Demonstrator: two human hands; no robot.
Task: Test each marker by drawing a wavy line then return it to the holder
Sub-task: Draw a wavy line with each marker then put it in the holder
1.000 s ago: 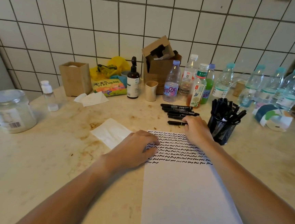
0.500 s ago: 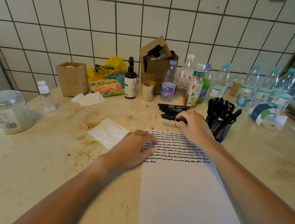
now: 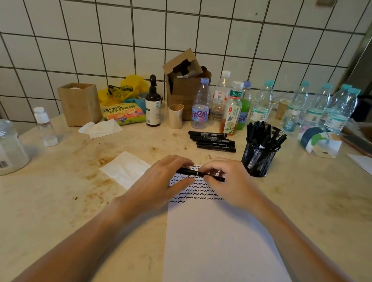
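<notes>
I'm looking down at a stained beige tabletop (image 3: 39, 206) set against a white tiled wall (image 3: 100, 32), with bottles and a cardboard box along the back edge. A white sheet of paper (image 3: 216, 244) lies in front of me, its top rows filled with black wavy lines. Both hands meet over those lines: my left hand (image 3: 161, 183) pinches one end of a black marker (image 3: 200, 173) and my right hand (image 3: 228, 185) curls its fingers round the other end. The marker is held level just above the paper, its long axis running left to right. Beyond it lies a row of loose markers (image 3: 214, 141), and the mesh holder (image 3: 258, 160) full of markers stands just right of my right hand.
</notes>
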